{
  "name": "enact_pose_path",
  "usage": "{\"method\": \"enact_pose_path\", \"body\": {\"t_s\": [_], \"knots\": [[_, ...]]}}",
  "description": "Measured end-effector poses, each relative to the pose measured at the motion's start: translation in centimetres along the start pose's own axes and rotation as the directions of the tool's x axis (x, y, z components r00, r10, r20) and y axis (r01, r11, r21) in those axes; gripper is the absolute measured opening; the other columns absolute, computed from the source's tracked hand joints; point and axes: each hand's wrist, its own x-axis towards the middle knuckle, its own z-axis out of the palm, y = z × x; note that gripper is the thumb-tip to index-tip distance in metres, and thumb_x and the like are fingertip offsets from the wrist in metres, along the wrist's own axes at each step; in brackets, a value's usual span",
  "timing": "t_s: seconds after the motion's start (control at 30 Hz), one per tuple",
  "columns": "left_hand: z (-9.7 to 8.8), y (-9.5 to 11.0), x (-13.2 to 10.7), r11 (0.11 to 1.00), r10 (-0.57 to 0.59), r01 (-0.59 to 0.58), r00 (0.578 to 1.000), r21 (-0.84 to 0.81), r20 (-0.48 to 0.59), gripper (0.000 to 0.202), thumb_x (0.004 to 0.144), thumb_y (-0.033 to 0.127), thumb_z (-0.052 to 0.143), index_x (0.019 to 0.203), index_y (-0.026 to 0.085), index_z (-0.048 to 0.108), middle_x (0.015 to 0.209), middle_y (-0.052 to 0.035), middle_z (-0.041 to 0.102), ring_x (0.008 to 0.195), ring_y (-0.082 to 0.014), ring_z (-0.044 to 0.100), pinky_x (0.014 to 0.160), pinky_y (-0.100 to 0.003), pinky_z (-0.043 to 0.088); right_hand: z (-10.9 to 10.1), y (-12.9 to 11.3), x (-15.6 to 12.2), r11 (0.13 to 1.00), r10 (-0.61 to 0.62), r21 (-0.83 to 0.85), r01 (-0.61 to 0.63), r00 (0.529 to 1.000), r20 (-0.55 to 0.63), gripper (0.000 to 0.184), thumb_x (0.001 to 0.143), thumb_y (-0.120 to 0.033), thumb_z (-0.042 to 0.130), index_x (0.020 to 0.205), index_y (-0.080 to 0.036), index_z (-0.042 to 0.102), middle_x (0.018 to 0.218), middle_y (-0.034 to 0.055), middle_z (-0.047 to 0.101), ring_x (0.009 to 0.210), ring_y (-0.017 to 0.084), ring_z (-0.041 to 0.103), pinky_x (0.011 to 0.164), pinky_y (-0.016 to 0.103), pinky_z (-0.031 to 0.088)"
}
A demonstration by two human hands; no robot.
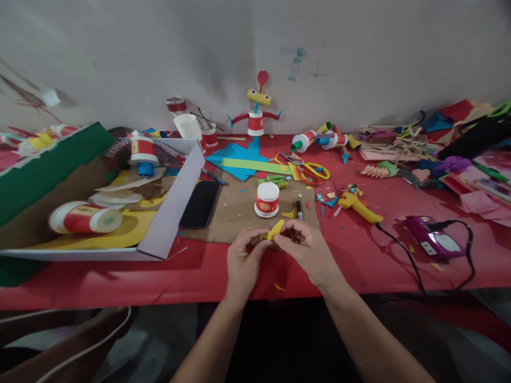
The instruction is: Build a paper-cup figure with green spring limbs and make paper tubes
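My left hand (244, 255) and my right hand (305, 247) meet at the front of the red table (120, 282). Both pinch a small folded yellow paper strip (273, 231), a zigzag spring shape, held between the fingertips. Just beyond my hands an upturned white paper cup with a red band (267, 199) stands on a brown cardboard sheet (235, 207). A black marker (299, 209) lies right of the cup.
A black phone (199, 204) lies left of the cardboard, beside an open cardboard box (167, 218) holding paper-cup figures. A finished paper-cup robot (256, 114) stands at the wall. Scissors (313, 171), a yellow glue gun (359, 207) and a purple device (433, 236) with a cable lie to the right.
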Motion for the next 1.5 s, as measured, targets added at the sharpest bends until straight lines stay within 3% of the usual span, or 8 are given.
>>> {"method": "enact_pose_path", "body": {"t_s": [0.37,0.77,1.13,1.5], "knots": [[0.0,0.1,0.2,0.953,0.190,-0.187,0.982,0.238,0.012,0.016,0.078,0.017,0.066,0.090,0.024,0.073,0.094,-0.0047,0.072,0.092,-0.0206,0.064,0.083,-0.034,0.049,-0.6,-0.1,-0.2,0.985,-0.009,-0.170,0.006,1.000,-0.013,0.011,0.074,-0.028,0.066,0.079,-0.019,0.064,0.073,0.0018,0.065,0.067,0.015,0.059,0.063,0.027,0.047],[0.2,0.1,0.0,0.890,0.281,-0.273,0.959,0.365,0.031,0.022,0.079,0.012,0.063,0.091,0.028,0.074,0.094,-0.0026,0.073,0.092,-0.0204,0.064,0.086,-0.036,0.047,-0.6,-0.1,-0.2,0.973,-0.016,-0.230,0.010,1.000,-0.025,0.005,0.072,-0.023,0.063,0.075,-0.020,0.061,0.069,-0.0004,0.062,0.062,0.013,0.056,0.059,0.026,0.045],[0.3,-0.3,-0.1,0.898,0.256,-0.235,0.967,0.373,-0.007,0.019,0.079,0.015,0.065,0.094,0.025,0.072,0.091,-0.0030,0.072,0.088,-0.0190,0.063,0.082,-0.032,0.048,-1.4,0.4,-0.9,0.976,0.007,-0.219,-0.014,1.000,-0.029,0.015,0.080,-0.029,0.058,0.090,-0.019,0.064,0.082,0.0035,0.067,0.073,0.016,0.062,0.069,0.029,0.049],[0.5,-0.2,-0.2,0.881,0.262,-0.240,0.965,0.408,0.001,0.019,0.078,0.011,0.065,0.092,0.023,0.072,0.090,-0.0022,0.071,0.086,-0.0168,0.063,0.081,-0.031,0.048,-1.1,0.4,-1.4,0.959,-0.048,-0.282,0.021,0.995,-0.091,0.013,0.079,-0.028,0.061,0.088,-0.018,0.066,0.076,0.0024,0.068,0.068,0.015,0.062,0.064,0.026,0.049]]}}
